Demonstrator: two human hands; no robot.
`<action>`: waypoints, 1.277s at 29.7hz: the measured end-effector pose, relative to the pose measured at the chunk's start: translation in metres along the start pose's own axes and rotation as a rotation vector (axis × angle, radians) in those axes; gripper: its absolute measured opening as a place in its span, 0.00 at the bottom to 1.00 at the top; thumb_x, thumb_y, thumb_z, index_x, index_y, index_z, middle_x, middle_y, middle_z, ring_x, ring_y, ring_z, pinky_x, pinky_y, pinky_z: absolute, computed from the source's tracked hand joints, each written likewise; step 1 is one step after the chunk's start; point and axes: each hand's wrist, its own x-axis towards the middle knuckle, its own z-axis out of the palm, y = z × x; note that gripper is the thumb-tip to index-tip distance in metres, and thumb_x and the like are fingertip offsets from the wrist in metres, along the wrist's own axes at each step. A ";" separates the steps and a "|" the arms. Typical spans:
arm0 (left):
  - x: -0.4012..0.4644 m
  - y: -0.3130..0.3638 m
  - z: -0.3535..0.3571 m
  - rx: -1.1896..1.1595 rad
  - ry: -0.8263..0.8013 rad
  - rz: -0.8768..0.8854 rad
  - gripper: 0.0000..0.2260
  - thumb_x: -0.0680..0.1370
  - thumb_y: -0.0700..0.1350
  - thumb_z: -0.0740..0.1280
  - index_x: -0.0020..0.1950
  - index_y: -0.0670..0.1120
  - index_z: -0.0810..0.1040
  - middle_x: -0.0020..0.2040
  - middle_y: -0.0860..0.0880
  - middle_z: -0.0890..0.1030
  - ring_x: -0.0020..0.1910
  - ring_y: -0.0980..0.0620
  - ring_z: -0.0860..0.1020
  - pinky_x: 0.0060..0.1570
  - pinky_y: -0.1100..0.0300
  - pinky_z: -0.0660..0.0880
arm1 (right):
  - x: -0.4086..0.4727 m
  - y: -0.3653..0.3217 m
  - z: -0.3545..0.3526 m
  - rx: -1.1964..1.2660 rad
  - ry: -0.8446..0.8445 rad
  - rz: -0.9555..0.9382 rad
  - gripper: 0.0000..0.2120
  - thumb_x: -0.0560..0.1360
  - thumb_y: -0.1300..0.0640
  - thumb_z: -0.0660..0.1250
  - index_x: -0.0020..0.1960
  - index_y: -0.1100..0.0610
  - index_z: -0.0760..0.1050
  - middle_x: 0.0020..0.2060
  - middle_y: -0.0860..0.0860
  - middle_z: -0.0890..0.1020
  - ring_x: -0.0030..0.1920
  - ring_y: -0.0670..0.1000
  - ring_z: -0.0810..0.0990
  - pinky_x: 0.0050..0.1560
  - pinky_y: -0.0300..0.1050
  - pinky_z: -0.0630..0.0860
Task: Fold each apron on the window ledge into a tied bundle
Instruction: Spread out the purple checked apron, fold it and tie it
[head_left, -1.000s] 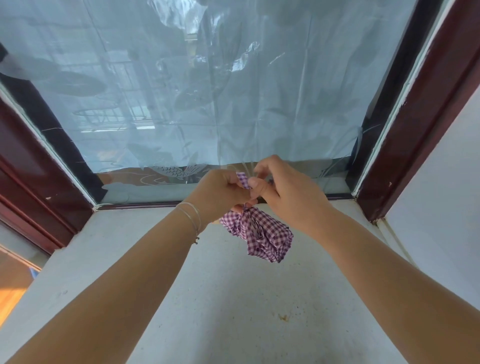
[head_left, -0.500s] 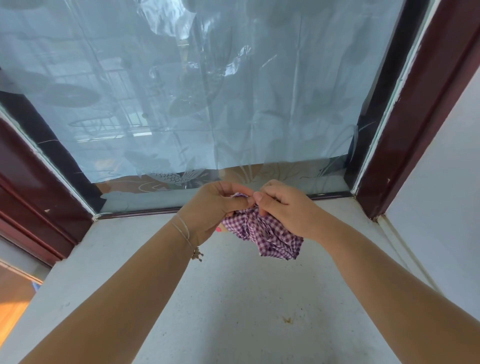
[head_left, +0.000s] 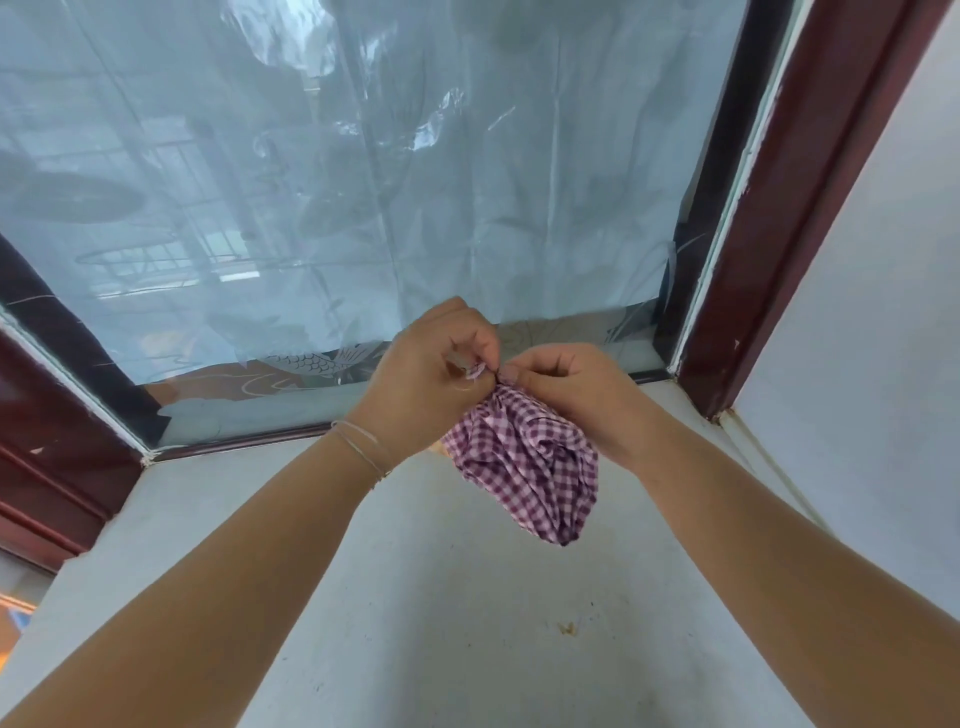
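Hands pinching bunched gingham apron

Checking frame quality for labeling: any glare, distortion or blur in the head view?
Head view: daylight through the plastic sheet gives bright wrinkle glare; wide-angle lens bows the window frame and stretches the forearms; the checked apron is sharp, and both hands, left hand, right hand, pinch its top; soft shadows on the ledge.

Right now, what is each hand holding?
Left hand: pinches the top of the purple checked cloth apron bundle.
Right hand: pinches the same gathered top.
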 end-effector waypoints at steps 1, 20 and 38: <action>0.000 0.000 0.002 0.056 0.048 0.038 0.05 0.69 0.34 0.68 0.39 0.43 0.77 0.40 0.50 0.76 0.41 0.56 0.76 0.40 0.65 0.74 | 0.000 0.000 0.001 -0.031 0.032 -0.039 0.05 0.75 0.55 0.69 0.43 0.52 0.83 0.39 0.48 0.85 0.42 0.46 0.83 0.51 0.44 0.77; 0.030 -0.033 -0.011 0.033 0.170 0.256 0.08 0.72 0.38 0.66 0.43 0.44 0.85 0.41 0.54 0.82 0.41 0.61 0.78 0.44 0.73 0.74 | -0.004 -0.032 0.017 -0.371 0.413 -0.077 0.08 0.72 0.62 0.70 0.35 0.54 0.78 0.35 0.56 0.82 0.40 0.61 0.82 0.46 0.62 0.80; 0.046 -0.019 0.032 -0.611 -0.518 -0.319 0.26 0.75 0.66 0.52 0.61 0.48 0.65 0.55 0.54 0.78 0.52 0.58 0.79 0.53 0.59 0.77 | -0.040 -0.035 -0.002 -0.703 0.826 0.183 0.07 0.77 0.54 0.62 0.43 0.56 0.72 0.35 0.53 0.82 0.35 0.53 0.83 0.42 0.52 0.82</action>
